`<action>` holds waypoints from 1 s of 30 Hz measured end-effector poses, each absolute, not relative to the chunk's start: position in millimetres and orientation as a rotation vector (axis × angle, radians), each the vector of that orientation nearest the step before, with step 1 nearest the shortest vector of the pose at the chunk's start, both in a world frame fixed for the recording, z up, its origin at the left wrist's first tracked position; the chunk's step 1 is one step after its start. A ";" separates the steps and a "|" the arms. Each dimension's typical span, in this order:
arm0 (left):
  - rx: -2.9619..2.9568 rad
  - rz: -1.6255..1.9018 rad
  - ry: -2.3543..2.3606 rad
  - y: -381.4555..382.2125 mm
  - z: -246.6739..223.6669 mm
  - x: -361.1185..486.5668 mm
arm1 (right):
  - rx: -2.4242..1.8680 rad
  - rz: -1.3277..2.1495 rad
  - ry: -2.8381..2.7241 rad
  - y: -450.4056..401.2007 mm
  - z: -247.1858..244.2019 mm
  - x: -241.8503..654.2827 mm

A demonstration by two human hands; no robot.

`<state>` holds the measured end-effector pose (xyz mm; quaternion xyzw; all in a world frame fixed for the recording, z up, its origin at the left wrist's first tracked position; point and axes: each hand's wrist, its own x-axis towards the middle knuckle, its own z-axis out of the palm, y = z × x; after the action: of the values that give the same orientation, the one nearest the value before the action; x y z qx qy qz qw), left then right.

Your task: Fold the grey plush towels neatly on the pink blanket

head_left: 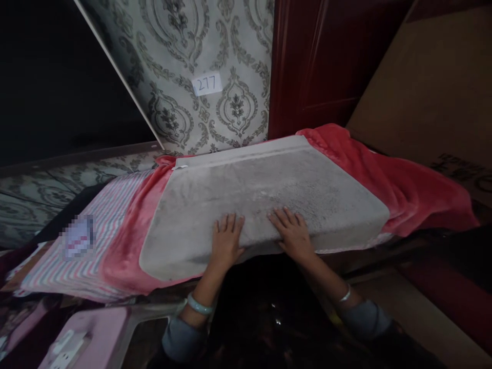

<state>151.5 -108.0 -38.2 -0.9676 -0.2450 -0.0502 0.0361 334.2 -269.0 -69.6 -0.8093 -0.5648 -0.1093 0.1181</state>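
A grey plush cloth with a pale border along its far edge lies spread over a red fleece blanket. My left hand rests flat on the near part of the grey cloth, fingers stretched forward. To its right, my right hand also lies flat on the cloth with the fingers spread. Neither hand grips anything. The cloth's near edge hangs down on the right side, and its surface looks ruffled ahead of my right hand. A small white tag shows at the far left corner.
A striped cloth lies at the left under the red blanket. A large dark screen stands at upper left. Behind are patterned wallpaper with a "277" label and a dark red door. A cardboard box stands right; a power strip lies lower left.
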 end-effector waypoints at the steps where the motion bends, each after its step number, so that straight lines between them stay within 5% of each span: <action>1: -2.954 -0.149 -0.795 -104.6 -36.9 145.4 | -2.379 -0.322 -1.624 -273.7 -71.6 340.0; 8: -3.027 -0.167 -0.905 -80.7 -29.3 106.9 | -2.353 -0.273 -1.554 -297.4 -72.0 365.5; 14: -3.156 -0.417 -0.792 -65.4 -12.3 158.7 | -2.386 -0.153 -1.471 -254.9 -32.0 365.4; 20: -3.013 -0.137 -0.736 -83.4 -14.1 211.3 | -2.463 -0.019 -1.557 -221.2 -26.0 383.0; 30: -3.009 -0.131 -0.749 -76.3 -22.5 209.0 | -2.919 -0.141 -0.828 -333.6 -48.8 510.9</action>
<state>209.0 -76.3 -22.5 -0.9694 -0.2412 -0.0423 0.0192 510.9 -333.6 -48.8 -0.9597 -0.2721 -0.0465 0.0523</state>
